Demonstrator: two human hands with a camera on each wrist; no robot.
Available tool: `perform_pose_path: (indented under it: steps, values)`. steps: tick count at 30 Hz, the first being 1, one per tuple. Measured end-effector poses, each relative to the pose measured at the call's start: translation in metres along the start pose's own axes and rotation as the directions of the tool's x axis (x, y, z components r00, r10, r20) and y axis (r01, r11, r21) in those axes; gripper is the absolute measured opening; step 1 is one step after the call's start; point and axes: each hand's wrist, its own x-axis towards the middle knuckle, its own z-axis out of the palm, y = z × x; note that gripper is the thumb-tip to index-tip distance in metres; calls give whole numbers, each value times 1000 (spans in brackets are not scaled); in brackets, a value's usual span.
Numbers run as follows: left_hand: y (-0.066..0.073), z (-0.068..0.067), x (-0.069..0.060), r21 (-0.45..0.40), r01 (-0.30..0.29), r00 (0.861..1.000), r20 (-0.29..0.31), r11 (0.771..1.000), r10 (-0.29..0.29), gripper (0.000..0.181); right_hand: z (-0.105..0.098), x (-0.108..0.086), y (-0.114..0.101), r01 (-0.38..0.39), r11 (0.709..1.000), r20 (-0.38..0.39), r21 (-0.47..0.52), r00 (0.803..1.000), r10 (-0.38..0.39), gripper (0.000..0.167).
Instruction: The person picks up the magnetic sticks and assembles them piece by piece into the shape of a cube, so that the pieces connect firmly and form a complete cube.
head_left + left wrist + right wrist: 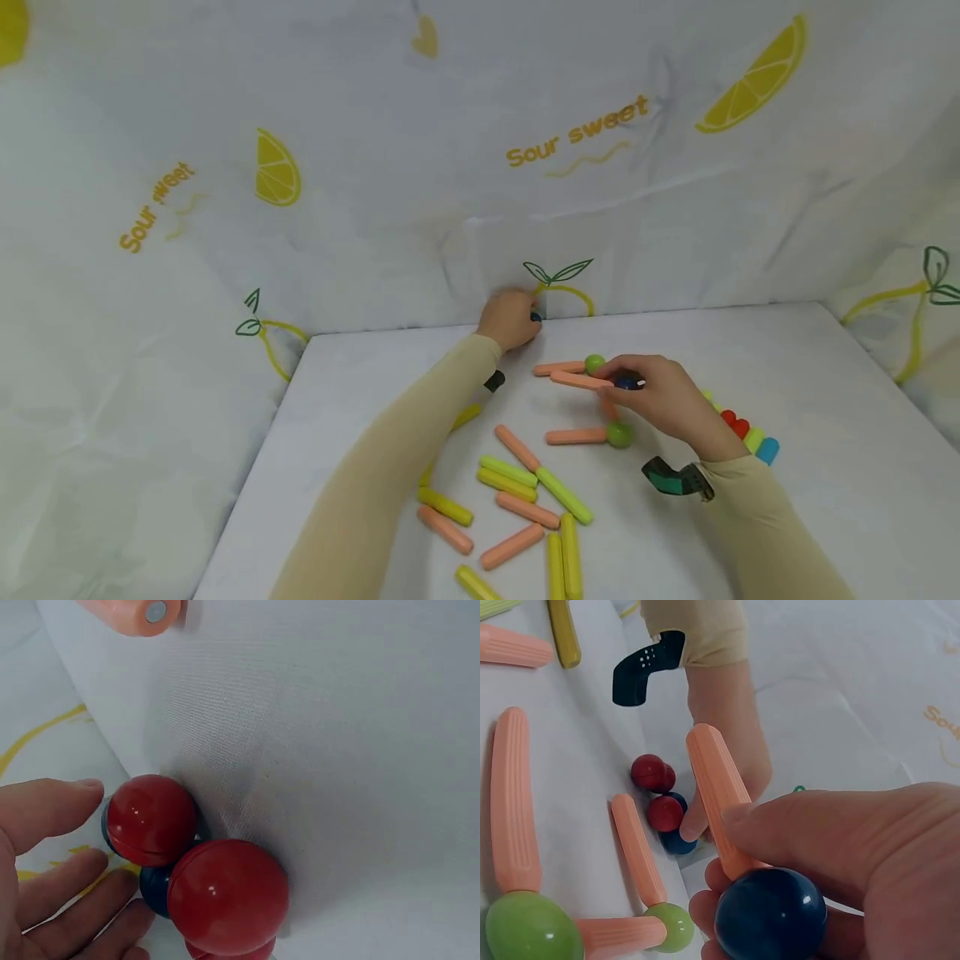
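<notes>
Sitting at the desk's (pixel 360 375) back edge: left hand (pixel 510 318), thumb and fingers spread beside red balls (pixel 229 896), contact unclear. Right hand (pixel 663 396), nearer the right edge, pinches a raised peach stick (pixel 577 381), blue ball (pixel 771 915) at its end. Likely light, stiff; ball slick, so grip the ribbed stick.

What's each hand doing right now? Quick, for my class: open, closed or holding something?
Left hand: open, fingers beside red balls and blue balls.
Right hand: closed, holding an orange stick with a dark blue ball at its end.
</notes>
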Motion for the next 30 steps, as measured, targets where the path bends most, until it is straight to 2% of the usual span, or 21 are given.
perform_pose_path:
  steps: [2,5,8,11,13,15,17,20,23,26,30]
  values:
    - [-2,3,5,30,3,1000,12,1000,-3,7,2,0,-1,-1,1000,3,5,1000,1,19]
    - [-7,9,8,59,12,999,35,998,-14,18,7,1,-2,-8,1000,13,10,1000,8,19]
    - [-10,12,7,53,19,999,42,998,-21,17,10,1,-2,-9,1000,20,9,1000,9,19]
    - [-8,9,3,-3,6,999,40,1000,-6,7,9,2,0,-8,1000,16,2,1000,8,19]
    - [-4,2,-3,-61,-24,999,34,998,26,15,8,2,2,-5,1000,8,-6,1000,5,19]
    - [1,-7,-16,-129,-64,997,26,990,68,27,5,2,4,-8,1000,3,-13,1000,8,19]
    - [-2,-16,-38,-198,-82,996,21,977,88,35,6,3,3,-13,1000,18,-17,1000,14,21]
    - [-5,-24,-77,-292,-82,995,29,953,94,38,7,4,1,-31,999,45,-21,998,32,24]
    - [-7,-25,-108,-386,-75,993,54,920,103,36,7,4,0,-37,999,58,-23,998,38,26]
    - [-8,-23,-128,-463,-79,990,67,883,124,36,6,5,0,-35,999,64,-20,997,37,26]
    - [-11,-22,-141,-507,-74,989,71,859,127,35,9,8,-3,-25,999,82,-21,996,27,27]
